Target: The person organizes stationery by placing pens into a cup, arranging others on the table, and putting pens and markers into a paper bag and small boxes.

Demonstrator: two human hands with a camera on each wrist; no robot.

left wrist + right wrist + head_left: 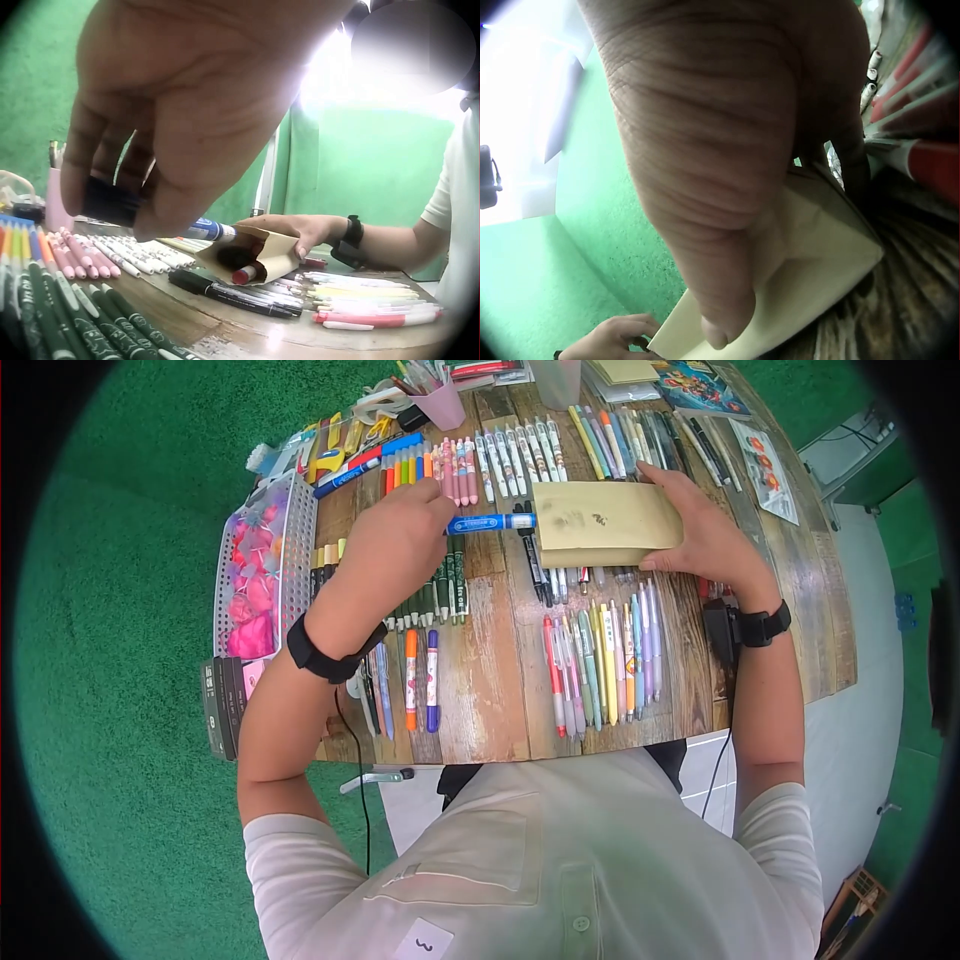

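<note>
In the head view my left hand [395, 535] pinches a thick blue marker [485, 523], which points right. The marker's far end is right at the mouth of a tan paper bag [615, 525]. My right hand [705, 525] grips that bag by its other end, thumb along the near side and fingers at the far side. From the left wrist view the bag's mouth [217, 259] gapes, with a red-ended marker [244, 274] inside it. The right wrist view shows the thumb [727, 315] pressed on the bag's tan side.
Rows of pens lie on the wooden table: pastel pens [605, 660], green pens [440, 595], pink pens [460, 470], white pens [520, 455] and black markers [530, 555]. A white perforated basket [226, 580] stands left, a pink pen cup [440, 408] at the back.
</note>
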